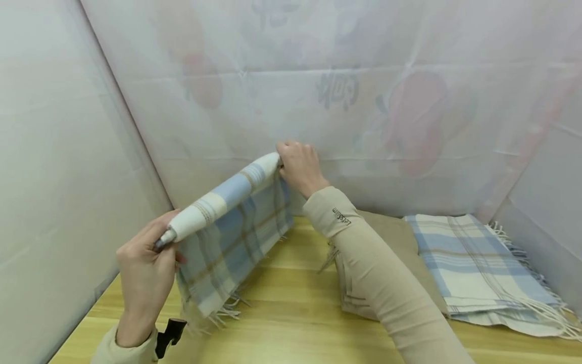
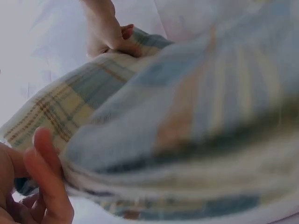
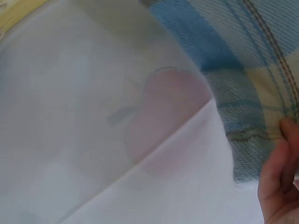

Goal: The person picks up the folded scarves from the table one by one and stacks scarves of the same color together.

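A blue, white and tan plaid scarf with fringe is held up above the table, its upper edge rolled into a tube and the rest hanging down. My left hand grips the near end of the roll, thumb below it. At the far, higher end, my right hand holds the roll from above. The left wrist view has the scarf stretched between both hands, its near part blurred. Fingers of my right hand pinch the cloth edge in the right wrist view.
A folded brown cloth lies on the wooden table, partly behind my right sleeve. Right of it sits a folded plaid scarf with fringe. Pale printed sheets hang as walls at the back and sides.
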`<state>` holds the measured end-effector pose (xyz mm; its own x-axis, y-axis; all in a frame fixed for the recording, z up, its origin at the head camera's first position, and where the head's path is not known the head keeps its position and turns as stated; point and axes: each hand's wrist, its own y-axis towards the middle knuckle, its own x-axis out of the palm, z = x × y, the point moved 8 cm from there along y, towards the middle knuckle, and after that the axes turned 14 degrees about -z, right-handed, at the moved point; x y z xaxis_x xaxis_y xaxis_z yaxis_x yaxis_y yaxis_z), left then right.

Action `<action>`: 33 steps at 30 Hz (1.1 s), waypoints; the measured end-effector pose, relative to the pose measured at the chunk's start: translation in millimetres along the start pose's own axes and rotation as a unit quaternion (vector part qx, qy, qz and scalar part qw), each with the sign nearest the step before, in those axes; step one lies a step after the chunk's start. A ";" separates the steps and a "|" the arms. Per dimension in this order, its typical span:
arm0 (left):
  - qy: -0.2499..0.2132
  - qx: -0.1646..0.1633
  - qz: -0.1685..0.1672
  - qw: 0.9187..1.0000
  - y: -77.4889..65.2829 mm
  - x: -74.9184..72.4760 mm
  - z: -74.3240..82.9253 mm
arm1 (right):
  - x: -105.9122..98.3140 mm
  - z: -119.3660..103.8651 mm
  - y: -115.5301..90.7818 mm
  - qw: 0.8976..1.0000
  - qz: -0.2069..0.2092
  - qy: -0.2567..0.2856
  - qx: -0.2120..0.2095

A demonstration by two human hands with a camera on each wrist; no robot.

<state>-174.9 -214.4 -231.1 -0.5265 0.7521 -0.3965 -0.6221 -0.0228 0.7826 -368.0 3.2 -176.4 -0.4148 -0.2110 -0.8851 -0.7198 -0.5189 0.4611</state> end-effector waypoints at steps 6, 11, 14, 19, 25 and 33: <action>-0.080 -0.079 -0.009 0.994 -4.7 2.5 -11.1 | 7.1 -4.6 2.1 0.999 -0.029 0.043 -0.004; -0.090 -0.024 0.021 0.995 -0.5 -2.4 -9.2 | 3.7 -7.5 5.9 0.997 0.000 0.079 -0.022; -0.070 0.002 0.043 0.997 -0.1 -6.2 -8.6 | 2.6 -9.5 7.2 0.995 0.009 0.092 -0.034; -0.079 0.001 0.033 0.996 -2.0 -5.3 -9.8 | 7.8 -10.4 9.4 0.992 -0.013 0.121 -0.037; -0.163 0.005 -0.004 0.987 -4.1 1.2 -13.6 | 14.1 -12.3 11.6 0.988 -0.039 0.147 -0.041; -0.088 0.043 -0.002 0.995 -4.5 2.1 -10.4 | 24.0 -11.1 10.4 0.977 -0.064 0.197 -0.045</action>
<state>-179.3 -219.6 -240.5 -0.4106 0.8556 -0.3152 -0.5682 0.0303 0.8223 -379.2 -16.4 -193.6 -0.0652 -0.4332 -0.8990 -0.6932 -0.6284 0.3530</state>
